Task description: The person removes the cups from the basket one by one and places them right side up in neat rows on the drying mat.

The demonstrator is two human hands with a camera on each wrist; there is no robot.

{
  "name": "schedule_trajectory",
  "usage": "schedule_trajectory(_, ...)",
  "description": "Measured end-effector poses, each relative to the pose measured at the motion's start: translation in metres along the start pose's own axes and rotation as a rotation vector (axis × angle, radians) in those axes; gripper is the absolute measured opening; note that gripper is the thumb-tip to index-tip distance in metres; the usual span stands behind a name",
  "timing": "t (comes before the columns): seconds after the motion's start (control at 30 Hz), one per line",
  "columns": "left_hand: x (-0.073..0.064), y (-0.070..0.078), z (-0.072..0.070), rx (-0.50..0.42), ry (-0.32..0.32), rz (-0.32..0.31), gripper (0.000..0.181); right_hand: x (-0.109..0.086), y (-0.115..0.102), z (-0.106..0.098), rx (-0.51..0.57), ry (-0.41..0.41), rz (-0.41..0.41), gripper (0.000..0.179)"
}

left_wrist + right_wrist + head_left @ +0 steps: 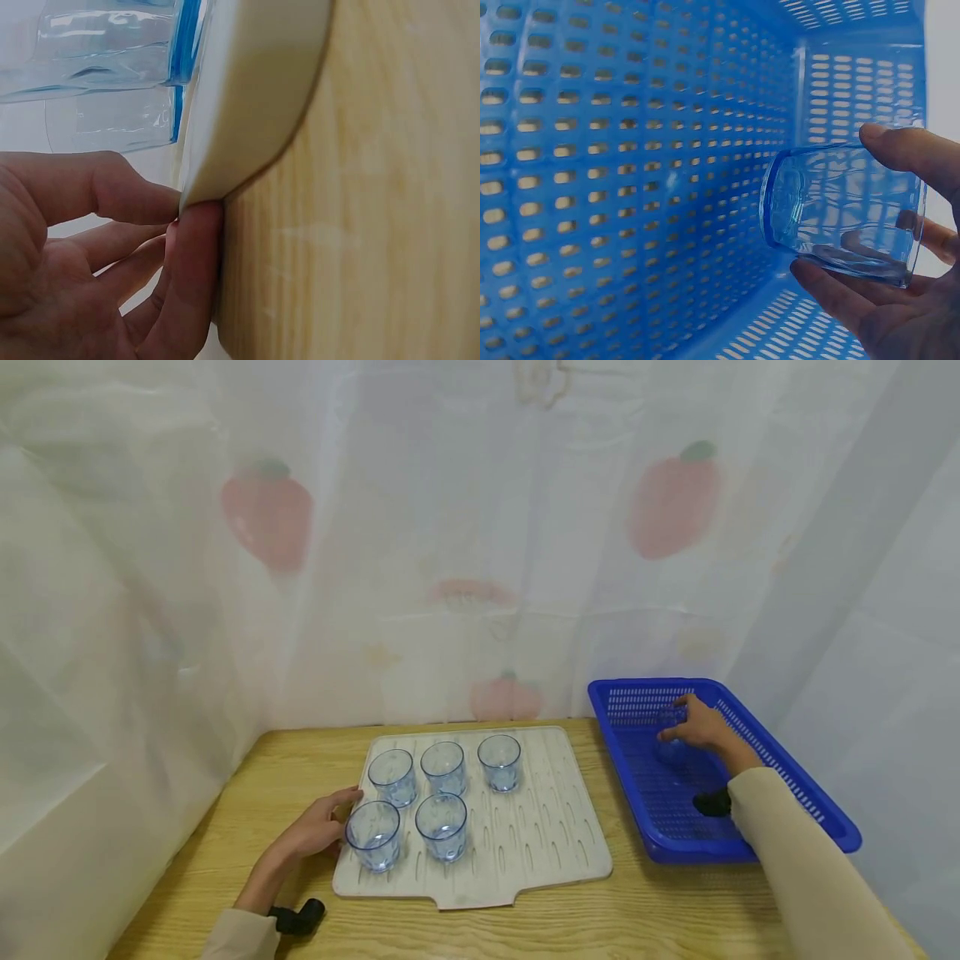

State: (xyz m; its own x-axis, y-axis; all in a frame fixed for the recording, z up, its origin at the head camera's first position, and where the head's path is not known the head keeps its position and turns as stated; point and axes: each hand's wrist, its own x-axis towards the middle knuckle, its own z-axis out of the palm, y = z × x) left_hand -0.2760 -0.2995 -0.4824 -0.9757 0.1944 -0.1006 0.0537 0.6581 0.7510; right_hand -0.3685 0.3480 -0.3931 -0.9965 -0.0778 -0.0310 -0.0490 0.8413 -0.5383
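Note:
At the far end of the blue plastic basket point(651, 853), my right hand point(701, 727) grips a clear blue-tinted glass point(840, 206) between thumb and fingers. The right wrist view shows the glass inside the basket, close over its slotted floor. My left hand point(315, 827) is at the left edge of a white draining board point(525, 860), pinching its rim between thumb and finger point(199, 262). Several more such glasses stand on the board's left and middle, among them a front-left glass point(373, 837) beside the left hand and a back-right glass point(500, 763).
The board and basket rest on a wood-grain table point(390, 935), basket to the right. A pale curtain point(420, 527) with strawberry prints hangs behind and at both sides. Raised ridges cover the board's right part. A black strap mount point(300, 918) sits on the left wrist.

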Motion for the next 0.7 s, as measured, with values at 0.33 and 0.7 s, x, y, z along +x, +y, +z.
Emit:
schedule_trajectory(0.33,-0.002,0.001,0.0,-0.035,-0.009,0.007,0.074,-0.011,-0.02,-0.016,-0.031,0.016,-0.055,0.09)
schedule_trajectory(0.7,0.0,0.0,0.001,-0.074,-0.013,-0.023,0.074,-0.021,-0.04,-0.027,-0.062,0.028,-0.127,0.085)
